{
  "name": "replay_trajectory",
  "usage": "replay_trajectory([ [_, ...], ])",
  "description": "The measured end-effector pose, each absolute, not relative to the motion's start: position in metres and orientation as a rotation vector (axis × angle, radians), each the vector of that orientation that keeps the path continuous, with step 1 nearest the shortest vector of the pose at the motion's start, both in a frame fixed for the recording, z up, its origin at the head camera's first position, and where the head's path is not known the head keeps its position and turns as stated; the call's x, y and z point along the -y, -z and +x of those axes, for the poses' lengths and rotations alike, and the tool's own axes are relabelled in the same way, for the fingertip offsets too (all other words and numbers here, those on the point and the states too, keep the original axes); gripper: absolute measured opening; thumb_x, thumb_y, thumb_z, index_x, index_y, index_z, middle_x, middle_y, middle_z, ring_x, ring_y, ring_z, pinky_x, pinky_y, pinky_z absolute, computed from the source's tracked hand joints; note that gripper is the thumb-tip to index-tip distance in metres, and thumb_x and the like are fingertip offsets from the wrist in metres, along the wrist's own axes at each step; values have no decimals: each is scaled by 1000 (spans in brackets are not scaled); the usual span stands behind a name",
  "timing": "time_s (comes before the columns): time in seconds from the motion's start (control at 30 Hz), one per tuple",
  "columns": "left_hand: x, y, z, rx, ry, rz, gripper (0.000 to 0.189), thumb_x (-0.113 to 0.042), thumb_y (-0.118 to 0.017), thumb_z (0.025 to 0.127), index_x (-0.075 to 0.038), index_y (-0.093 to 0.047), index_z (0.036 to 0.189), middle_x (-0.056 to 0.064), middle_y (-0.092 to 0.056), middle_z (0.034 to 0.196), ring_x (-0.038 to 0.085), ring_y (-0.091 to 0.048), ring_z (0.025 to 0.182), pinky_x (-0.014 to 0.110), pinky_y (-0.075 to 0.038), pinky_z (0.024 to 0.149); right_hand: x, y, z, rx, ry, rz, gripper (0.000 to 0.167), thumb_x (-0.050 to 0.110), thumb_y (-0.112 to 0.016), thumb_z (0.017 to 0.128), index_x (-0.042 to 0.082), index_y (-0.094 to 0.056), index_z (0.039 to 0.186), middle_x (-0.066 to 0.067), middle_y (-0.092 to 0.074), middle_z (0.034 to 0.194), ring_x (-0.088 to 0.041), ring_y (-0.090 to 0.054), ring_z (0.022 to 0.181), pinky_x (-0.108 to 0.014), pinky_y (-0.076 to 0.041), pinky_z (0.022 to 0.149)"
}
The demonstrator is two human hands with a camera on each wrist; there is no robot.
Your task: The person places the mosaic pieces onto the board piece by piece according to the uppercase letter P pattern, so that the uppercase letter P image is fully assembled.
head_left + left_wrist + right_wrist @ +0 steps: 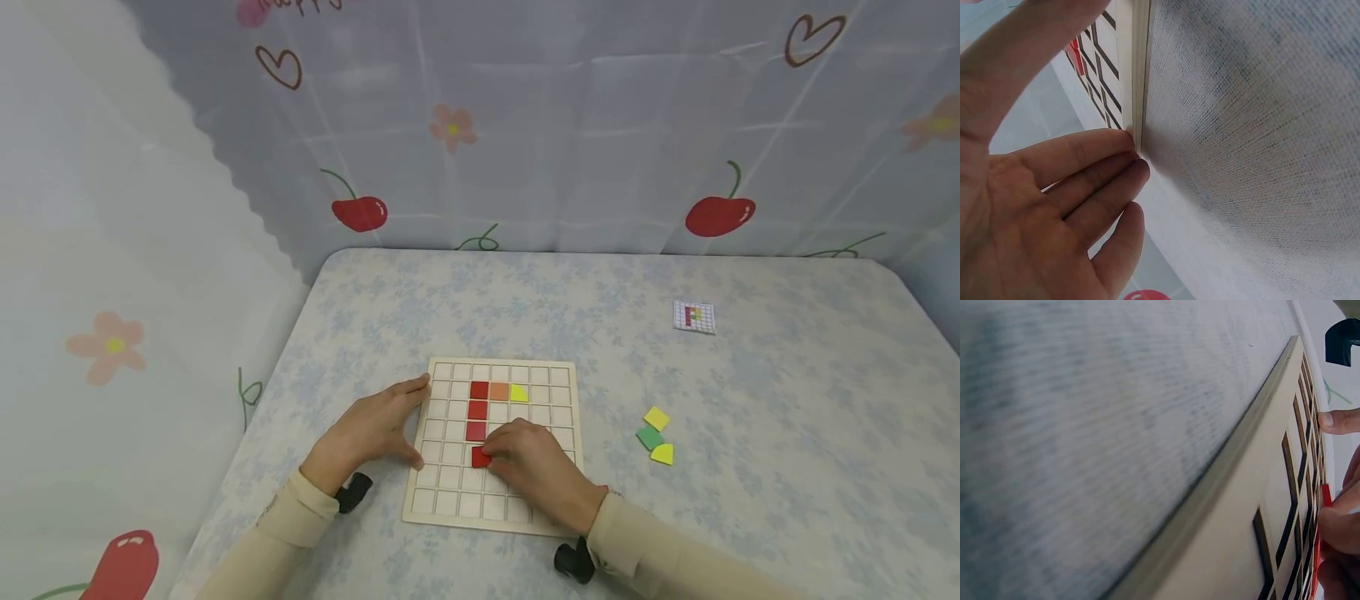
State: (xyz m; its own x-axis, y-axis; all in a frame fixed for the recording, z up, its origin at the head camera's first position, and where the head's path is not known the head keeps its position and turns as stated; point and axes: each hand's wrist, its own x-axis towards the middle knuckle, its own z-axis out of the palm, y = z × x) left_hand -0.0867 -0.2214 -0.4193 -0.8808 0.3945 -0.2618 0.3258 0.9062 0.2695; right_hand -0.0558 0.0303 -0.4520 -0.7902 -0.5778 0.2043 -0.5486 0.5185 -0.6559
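Note:
A wooden grid board [442, 500] lies on the table. In one of its columns sit several red square tiles [477, 409], with an orange tile [498, 392] and a yellow quarter-round tile [518, 393] beside the top one. My right hand [534, 467] pinches another red tile [480, 457] over the cell below that column; in the right wrist view the red tile [1326, 495] shows at the fingertips. The left hand [372, 427] rests against the board's left edge, its fingers fairly straight and touching the rim [1129, 75].
To the right of the board lie a yellow square tile [656, 418], a green tile [650, 438] and a yellow quarter-round tile [662, 454]. Farther back is a small pattern card [694, 317]. A printed curtain [555, 150] hangs behind the table.

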Motion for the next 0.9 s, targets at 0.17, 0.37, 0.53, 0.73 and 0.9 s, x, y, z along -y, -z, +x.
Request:
replay_trajectory([
  [0.17, 221, 419, -86, -2749, -324, 519, 108, -34, -95, 62, -3, -40, 150, 10, -30, 159, 29, -37, 141, 45, -49, 98, -22, 453, -57, -2735, 1090, -1004, 14, 0, -78, 81, 5, -79, 94, -1, -72, 98, -17, -62, 98, -31, -53, 86],
  [0.37, 222, 419, -87, -2753, -336, 518, 108, -33, -95, 62, -2, -40, 150, 10, -30, 159, 28, -38, 140, 45, -49, 97, -15, 451, -57, -2779, 1036, -1081, 10, 0, -77, 82, 8, -80, 89, 2, -68, 92, -14, -58, 90, -23, -53, 78],
  [0.53, 222, 419, -87, -2749, -344, 510, 108, -32, -95, 62, -3, -40, 150, 10, -30, 159, 28, -37, 140, 45, -49, 97, -14, 450, -57, -2773, 989, -1087, 9, 2, -75, 85, 8, -80, 90, 2, -68, 93, -14, -58, 89, -22, -52, 78],
  [0.73, 222, 420, -86, -2754, -352, 518, 108, -31, -95, 62, -1, -40, 149, 12, -30, 158, 30, -38, 140, 46, -49, 97, -26, 450, -51, -2767, 1024, -999, 14, 4, -73, 87, 6, -78, 99, -1, -71, 102, -15, -61, 100, -29, -53, 86],
  [0.9, 222, 419, -86, -2759, -337, 530, 108, -31, -95, 62, 0, -39, 150, 13, -30, 158, 31, -38, 140, 47, -49, 96, -49, 448, -42, -2792, 1106, -861, 20, 3, -76, 84, 4, -77, 104, -2, -71, 106, -17, -63, 104, -35, -54, 87],
])
